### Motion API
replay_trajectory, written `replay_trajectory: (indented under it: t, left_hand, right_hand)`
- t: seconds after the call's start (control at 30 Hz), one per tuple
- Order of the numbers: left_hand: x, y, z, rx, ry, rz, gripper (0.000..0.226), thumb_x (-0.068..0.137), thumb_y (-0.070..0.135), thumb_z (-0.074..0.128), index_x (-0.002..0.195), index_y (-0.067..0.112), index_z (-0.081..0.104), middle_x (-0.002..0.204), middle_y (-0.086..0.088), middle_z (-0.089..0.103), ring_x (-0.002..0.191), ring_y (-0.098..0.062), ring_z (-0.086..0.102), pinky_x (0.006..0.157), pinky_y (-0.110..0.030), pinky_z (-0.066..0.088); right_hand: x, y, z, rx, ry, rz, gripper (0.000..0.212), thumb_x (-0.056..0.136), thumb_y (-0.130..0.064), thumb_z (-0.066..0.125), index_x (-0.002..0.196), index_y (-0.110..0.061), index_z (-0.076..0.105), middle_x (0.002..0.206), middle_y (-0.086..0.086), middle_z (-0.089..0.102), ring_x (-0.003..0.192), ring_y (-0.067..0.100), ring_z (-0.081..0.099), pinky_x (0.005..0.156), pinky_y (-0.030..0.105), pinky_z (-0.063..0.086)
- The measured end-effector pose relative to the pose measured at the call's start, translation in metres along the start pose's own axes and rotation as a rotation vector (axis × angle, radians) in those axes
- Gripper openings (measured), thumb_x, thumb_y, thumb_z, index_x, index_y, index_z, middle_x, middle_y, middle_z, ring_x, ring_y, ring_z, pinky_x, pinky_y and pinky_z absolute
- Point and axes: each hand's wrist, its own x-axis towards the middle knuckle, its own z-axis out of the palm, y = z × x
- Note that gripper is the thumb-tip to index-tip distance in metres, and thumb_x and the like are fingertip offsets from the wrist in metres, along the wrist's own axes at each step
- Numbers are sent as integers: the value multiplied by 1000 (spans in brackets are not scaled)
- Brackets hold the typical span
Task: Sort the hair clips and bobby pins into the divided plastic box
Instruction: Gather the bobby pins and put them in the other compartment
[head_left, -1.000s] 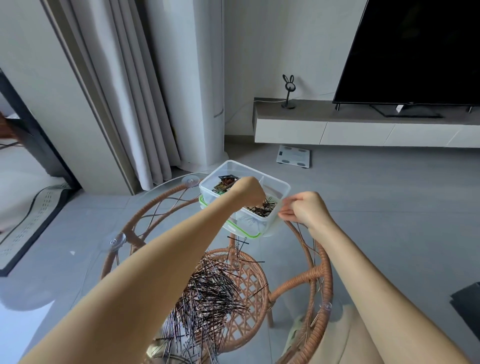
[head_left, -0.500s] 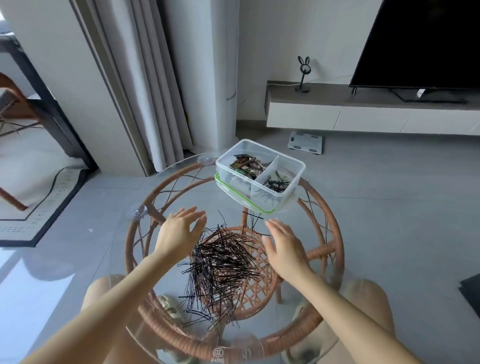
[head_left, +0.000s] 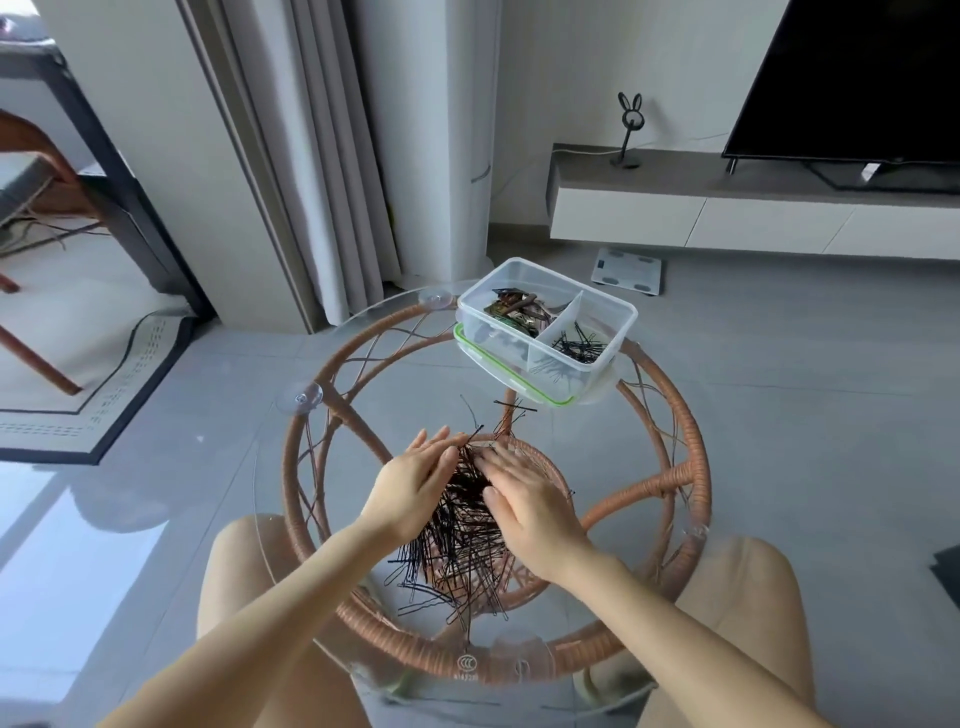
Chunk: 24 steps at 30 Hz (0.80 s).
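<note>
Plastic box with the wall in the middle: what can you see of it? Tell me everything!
The divided plastic box is clear and rectangular with rounded corners. It stands upright and open on top. A pale divider splits it in two. The left compartment holds brownish hair clips, and the right one holds a few black bobby pins. The box sits turned at an angle on what looks like its green-edged lid, at the far side of the round glass table. Nothing else touches it.
</note>
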Motion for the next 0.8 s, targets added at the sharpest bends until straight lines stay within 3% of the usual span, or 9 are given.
replay_trajectory:
  t: [0.13,0.23,0.33,0.47,0.57,0.63,0.7,0.77,0.8]
  left_hand:
    - [-6,1,-6,-114,76,-2,38,98,34,38,128,20,56,141,-2,49,140,-16,32,114,-26,21]
    - [16,0,-12,48,113,23,55,92,50,25,133,23,51,146,0,44,143,-16,27,118,-30,13]
    - [45,-1,-9,187,26,-6,51,97,48,22,141,27,38,155,1,26,147,-18,12,119,-35,3]
    - [66,4,1,273,-83,6,49,101,38,19,145,20,31,157,2,19,148,-19,4,120,-35,-3]
    - [56,3,0,183,-111,59,47,102,32,21,140,15,41,154,2,29,147,-14,11,121,-31,1]
    - [40,4,-7,107,-157,83,44,101,31,25,135,15,49,150,3,37,145,-10,19,119,-26,6]
    - [21,6,-18,27,-188,56,41,100,32,31,131,17,54,146,3,44,141,-9,29,117,-24,15]
    - [4,7,-34,-9,-189,2,43,96,41,37,131,20,54,144,3,46,139,-11,35,116,-30,23]
    - [-3,7,-42,42,-186,-18,52,92,51,38,134,23,50,146,3,44,139,-12,34,116,-34,23]
  right_hand:
    - [0,3,-21,127,131,38,38,95,-17,39,129,-7,53,134,8,57,125,16,51,108,31,40]
    - [28,11,-29,20,109,137,42,98,-20,36,138,-7,41,147,9,41,136,20,37,113,31,29]
    - [49,13,-19,-152,31,180,47,99,-23,34,144,-8,30,155,7,25,144,20,20,117,32,16]
    - [34,-5,-7,-155,50,72,41,98,-16,35,138,-4,40,148,11,39,138,23,33,116,32,23]
    - [10,-14,-9,-81,40,-42,38,95,-11,38,130,-4,51,136,12,54,128,24,48,111,32,34]
    - [-1,-15,-19,11,70,-27,36,94,-10,41,127,-5,55,128,10,61,120,21,56,104,28,40]
    - [-7,-13,-32,90,129,2,34,91,-10,49,124,-8,58,122,7,65,112,17,60,101,32,46]
    - [-9,-10,-46,93,81,47,46,87,-22,60,131,-14,51,132,2,58,120,13,52,106,37,42]
    - [-10,-8,-52,56,-12,80,62,83,-33,65,138,-19,41,142,-1,47,130,12,42,112,37,34]
